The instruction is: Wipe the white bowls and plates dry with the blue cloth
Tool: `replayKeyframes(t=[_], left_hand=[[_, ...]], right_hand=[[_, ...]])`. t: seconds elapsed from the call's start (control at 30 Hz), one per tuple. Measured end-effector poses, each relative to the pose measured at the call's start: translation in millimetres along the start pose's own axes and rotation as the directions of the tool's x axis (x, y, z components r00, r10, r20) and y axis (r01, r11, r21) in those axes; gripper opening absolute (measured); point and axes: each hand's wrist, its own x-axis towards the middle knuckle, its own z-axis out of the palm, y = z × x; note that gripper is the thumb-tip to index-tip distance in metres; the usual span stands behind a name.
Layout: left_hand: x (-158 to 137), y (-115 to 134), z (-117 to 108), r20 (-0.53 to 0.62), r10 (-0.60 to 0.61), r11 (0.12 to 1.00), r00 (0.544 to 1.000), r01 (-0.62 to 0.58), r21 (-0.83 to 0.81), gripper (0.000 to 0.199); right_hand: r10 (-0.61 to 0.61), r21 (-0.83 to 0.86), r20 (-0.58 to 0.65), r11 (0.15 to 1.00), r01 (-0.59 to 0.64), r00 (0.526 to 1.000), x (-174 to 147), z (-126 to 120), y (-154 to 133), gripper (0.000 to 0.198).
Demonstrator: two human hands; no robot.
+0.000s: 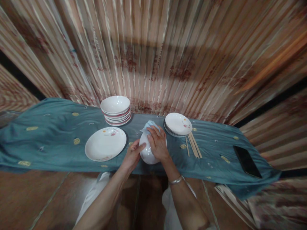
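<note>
A white bowl [146, 154] is held up over the near edge of the table, its glossy outside facing me. My left hand [134, 152] grips the bowl's left rim, thumb on the outer surface. Spread across the bowl's upper right side, my right hand [157, 142] presses a pale blue cloth [150, 124] against it. Most of the cloth lies hidden under the right fingers. A large white plate with a flower print [105, 145] lies left of my left hand.
Behind the plate stands a stack of white bowls [116, 107] with red bands. To the right are stacked small plates [177, 123], several wooden chopsticks [194, 145] and a black phone [247, 161]. A green patterned cloth [59, 134] covers the table; a pleated curtain [153, 57] hangs behind.
</note>
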Motion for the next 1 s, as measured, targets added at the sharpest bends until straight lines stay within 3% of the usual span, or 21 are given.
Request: replayKeyframes(t=[0.53, 1.0], left_hand=[[0.1, 0.0, -6.3, -0.066, -0.043, 0.998, 0.997, 0.040, -0.042, 0.052], [14.9, -7.7, -20.5, -0.118, -0.126, 0.987, 0.985, 0.113, -0.114, 0.040]], right_hand=[[0.190, 0.150, -0.080, 0.973, -0.177, 0.978, -15.8, 20.1, 52.2, 0.051], [0.331, 0.121, 0.077, 0.933, -0.338, 0.941, -69.2, 16.0, 53.5, 0.067]])
